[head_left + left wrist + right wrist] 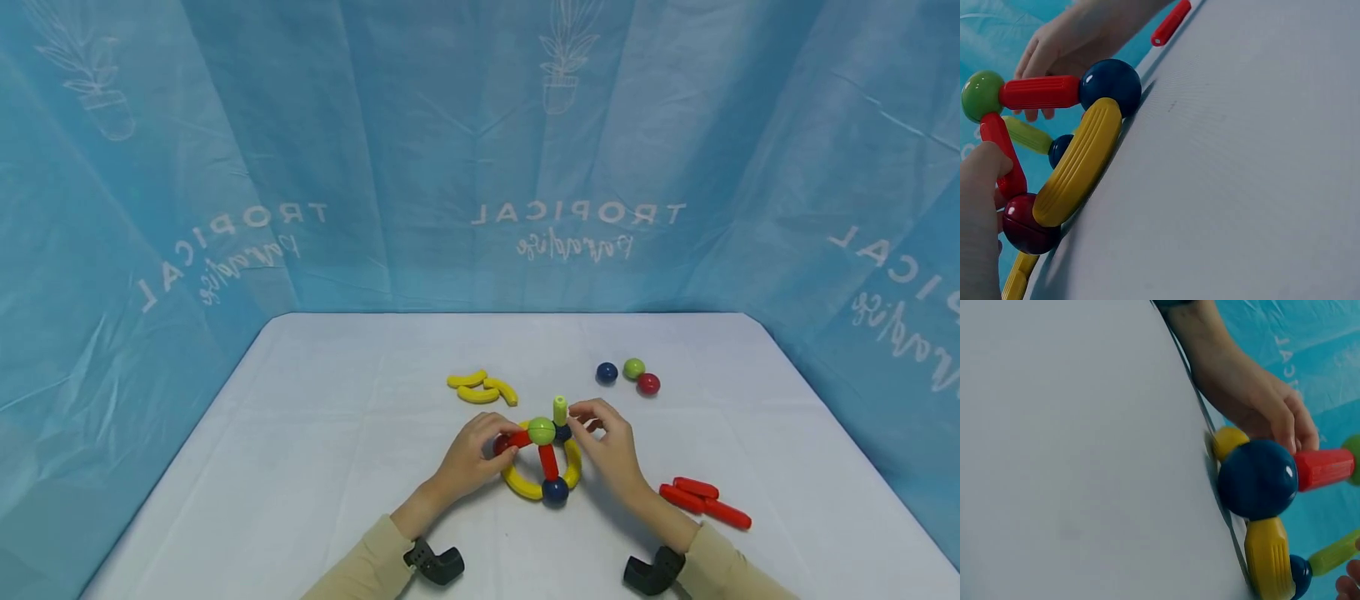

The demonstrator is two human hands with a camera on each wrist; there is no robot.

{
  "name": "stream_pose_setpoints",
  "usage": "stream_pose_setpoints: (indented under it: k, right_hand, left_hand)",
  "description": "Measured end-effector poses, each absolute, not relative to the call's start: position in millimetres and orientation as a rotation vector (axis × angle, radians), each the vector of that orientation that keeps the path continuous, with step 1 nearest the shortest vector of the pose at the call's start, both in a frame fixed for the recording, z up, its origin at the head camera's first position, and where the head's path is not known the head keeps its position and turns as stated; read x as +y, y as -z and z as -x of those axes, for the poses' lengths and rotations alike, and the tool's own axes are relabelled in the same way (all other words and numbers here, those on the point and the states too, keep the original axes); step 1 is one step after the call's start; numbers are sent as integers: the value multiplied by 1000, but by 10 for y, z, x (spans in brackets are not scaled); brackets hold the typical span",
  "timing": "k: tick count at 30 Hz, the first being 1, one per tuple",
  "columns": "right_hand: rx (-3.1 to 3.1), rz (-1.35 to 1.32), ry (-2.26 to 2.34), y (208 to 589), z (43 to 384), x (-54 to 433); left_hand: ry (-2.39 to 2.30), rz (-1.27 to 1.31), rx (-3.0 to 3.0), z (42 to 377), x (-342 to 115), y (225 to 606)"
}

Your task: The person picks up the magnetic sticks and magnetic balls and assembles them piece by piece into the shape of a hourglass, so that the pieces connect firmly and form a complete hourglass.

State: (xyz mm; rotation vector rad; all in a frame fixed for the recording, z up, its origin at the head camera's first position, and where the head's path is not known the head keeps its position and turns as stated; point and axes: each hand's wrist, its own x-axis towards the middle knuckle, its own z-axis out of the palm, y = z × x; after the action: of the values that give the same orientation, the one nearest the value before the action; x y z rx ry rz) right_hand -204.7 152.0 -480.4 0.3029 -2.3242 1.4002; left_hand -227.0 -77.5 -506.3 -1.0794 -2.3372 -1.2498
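From the head camera we see a toy frame (pixel 542 463) of rods and balls sitting near the middle of the white table (pixel 315 467), toward the front edge. A ring of yellow curved pieces lies flat, a dark blue ball (pixel 555 490) marks its near side, and a red rod (pixel 548 461) climbs from that ball up to a green ball (pixel 541 430) at the top. Our left hand (pixel 474 457) curls its fingers around the left side of the frame, at a dark red ball. Our right hand (pixel 609 446) pinches near the upright light green rod (pixel 559 409) with thumb and forefinger. Three loose yellow curves (pixel 482 388) lie behind the frame, three loose balls (pixel 628 374) sit back right, and three red rods (pixel 703 500) rest at the right, well apart from the frame.

Over to the left wrist camera: a yellow curve (pixel 1079 164) runs from the dark red ball (pixel 1025 226) up to the dark blue ball. Our left thumb (pixel 982 172) presses against a red rod just above the dark red ball.

Now the right wrist camera: the dark blue ball fills the middle, touching the table, with yellow curves on either side. The left hand grips behind it. Of the right hand we see only fingertips (pixel 1347 587) at the corner, so we cannot tell their hold here.
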Motion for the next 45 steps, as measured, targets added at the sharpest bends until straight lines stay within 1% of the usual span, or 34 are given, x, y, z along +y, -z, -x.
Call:
stream_pose_setpoints:
  k: [3,9,20,23,27,30,34,39,45]
  right_hand:
    - [-2355,-284,-1385,4816,2127,1546]
    - [-2424,-389,-1387,4840,2178,1567]
    - [-2472,-575,-1293,4817,2123,1541]
    - [-2478,-594,-1295,4702,2048,1511]
    - [-2487,-586,-1308,4715,2041,1512]
    - [-2476,-600,-1312,4840,2113,1559]
    - [-2469,-631,-1301,4820,2107,1609]
    - [-2487,-576,-1269,4771,2018,1746]
    - [-2508,-454,-1155,4736,1870,2045]
  left_hand:
    - [1257,1079,-2335,2266,-767,5065]
    - [1296,1028,-2376,2267,-757,5056]
    - [1316,1005,-2397,2264,-743,5040]
    - [1305,1006,-2397,2266,-731,5041]
    - [1286,997,-2406,2263,-722,5041]
    - [1287,989,-2413,2259,-724,5028]
    - [1289,987,-2412,2264,-727,5018]
    - [1287,973,-2433,2271,-742,5036]
    - [1310,942,-2462,2257,-785,5053]
